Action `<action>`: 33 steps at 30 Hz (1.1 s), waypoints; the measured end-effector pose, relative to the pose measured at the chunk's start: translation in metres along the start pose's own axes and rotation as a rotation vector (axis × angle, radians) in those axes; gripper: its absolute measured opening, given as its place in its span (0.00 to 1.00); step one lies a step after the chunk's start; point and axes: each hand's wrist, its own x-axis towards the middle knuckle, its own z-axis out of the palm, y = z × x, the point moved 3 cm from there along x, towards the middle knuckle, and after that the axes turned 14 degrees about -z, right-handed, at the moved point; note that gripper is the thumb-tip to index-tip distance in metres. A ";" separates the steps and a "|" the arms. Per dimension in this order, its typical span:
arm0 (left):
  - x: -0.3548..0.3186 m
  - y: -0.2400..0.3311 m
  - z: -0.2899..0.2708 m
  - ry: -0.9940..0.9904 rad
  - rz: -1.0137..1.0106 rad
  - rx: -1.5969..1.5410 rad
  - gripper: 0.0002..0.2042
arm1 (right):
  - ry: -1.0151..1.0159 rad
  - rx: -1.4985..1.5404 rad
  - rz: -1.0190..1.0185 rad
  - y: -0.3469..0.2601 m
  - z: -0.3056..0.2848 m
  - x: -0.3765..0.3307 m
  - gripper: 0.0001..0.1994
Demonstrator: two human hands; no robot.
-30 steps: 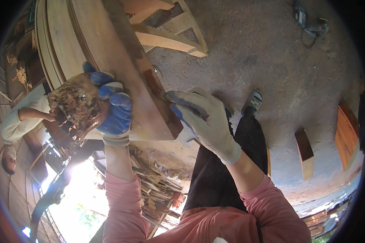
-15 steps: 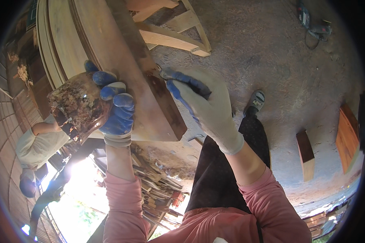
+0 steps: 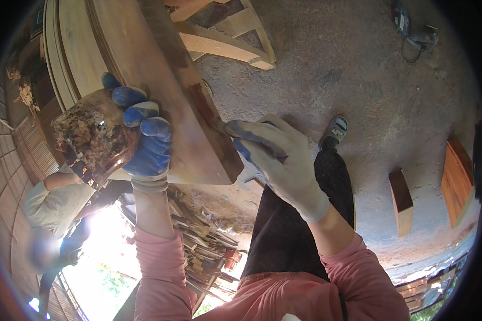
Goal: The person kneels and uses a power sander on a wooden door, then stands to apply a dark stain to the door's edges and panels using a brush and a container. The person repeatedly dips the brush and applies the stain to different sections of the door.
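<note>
My left hand [image 3: 147, 144], in a white glove with blue-coated fingers, is closed round a rounded container [image 3: 93, 139] crusted with brown, flaky residue. It holds this above a large pale wooden panel [image 3: 139, 80] with grooves along its left part. My right hand [image 3: 278, 158], gloved alike, is closed in a pinch at the panel's right edge. Its fingertips are against or very near the side face, where a dark, wet-looking brown patch [image 3: 206, 104] shows. Whatever the right fingers pinch is too small and hidden to name.
A wooden trestle [image 3: 225, 40] stands beyond the panel. Power tools [image 3: 415, 32] lie on the floor at far right. Wooden blocks [image 3: 400, 195] and a reddish board [image 3: 457, 182] stand on the right. Scrap wood [image 3: 203, 241] is piled below the panel. Another person [image 3: 59, 206] is at left.
My right hand has slid along the panel's edge toward its near corner. My left hand and the container have shifted slightly left and up. The other person at left has moved a little.
</note>
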 end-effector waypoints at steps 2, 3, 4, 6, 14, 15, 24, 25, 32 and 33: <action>0.000 0.000 0.000 0.003 0.007 -0.003 0.23 | 0.076 0.201 0.196 0.002 -0.005 -0.001 0.11; -0.001 -0.001 0.000 -0.003 0.002 0.001 0.23 | 0.172 0.396 0.386 0.006 -0.006 -0.002 0.11; -0.001 -0.001 0.000 -0.005 0.000 0.002 0.23 | 0.268 0.591 0.577 0.009 -0.003 -0.003 0.12; -0.001 -0.002 -0.001 -0.014 -0.005 -0.006 0.23 | 0.298 0.611 0.541 0.012 0.000 0.005 0.13; -0.007 -0.001 -0.002 0.031 0.027 -0.099 0.22 | 0.101 0.153 0.029 0.002 0.009 0.014 0.12; -0.007 -0.001 -0.002 0.032 0.027 -0.097 0.22 | 0.089 0.162 0.084 0.000 0.008 0.009 0.12; -0.005 -0.001 0.001 0.041 0.011 -0.119 0.22 | 0.294 0.411 0.310 0.011 0.008 -0.001 0.12; -0.005 -0.001 0.001 0.042 0.010 -0.126 0.22 | 0.241 0.347 0.302 0.011 0.010 -0.002 0.12; -0.007 -0.001 -0.001 0.041 0.024 -0.135 0.22 | 0.203 0.344 0.296 0.004 0.002 -0.010 0.12; -0.007 -0.001 0.000 0.047 0.023 -0.119 0.22 | 0.227 0.391 0.345 0.004 0.002 -0.008 0.12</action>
